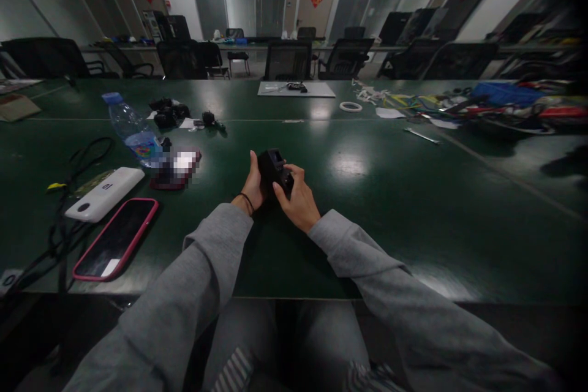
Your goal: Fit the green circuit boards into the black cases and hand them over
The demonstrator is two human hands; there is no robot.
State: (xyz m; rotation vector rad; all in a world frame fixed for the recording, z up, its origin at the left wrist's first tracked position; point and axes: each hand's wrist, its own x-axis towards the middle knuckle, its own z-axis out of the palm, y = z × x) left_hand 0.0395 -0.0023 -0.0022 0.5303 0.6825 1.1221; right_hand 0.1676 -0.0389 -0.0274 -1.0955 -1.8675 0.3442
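A small black boxy device [272, 166] with what looks like a little screen on top is between my hands, just above the green table [386, 196]. My left hand [254, 187] supports its left side, thumb pointing up and the other fingers hidden behind it. On the right, my right hand [299, 199] closes round the device with its thumb and bent fingers on the near face. Fine details of the device are too dark to make out. A dark band circles my left wrist.
To the left lie a pink-edged phone [117, 239], a white power bank [105, 194], black cables [57, 239], another phone [174, 171] and a plastic bottle [133, 131]. Farther off are a white board [275, 90], a tape roll [350, 107], a wrench [422, 136] and piled cables [413, 101].
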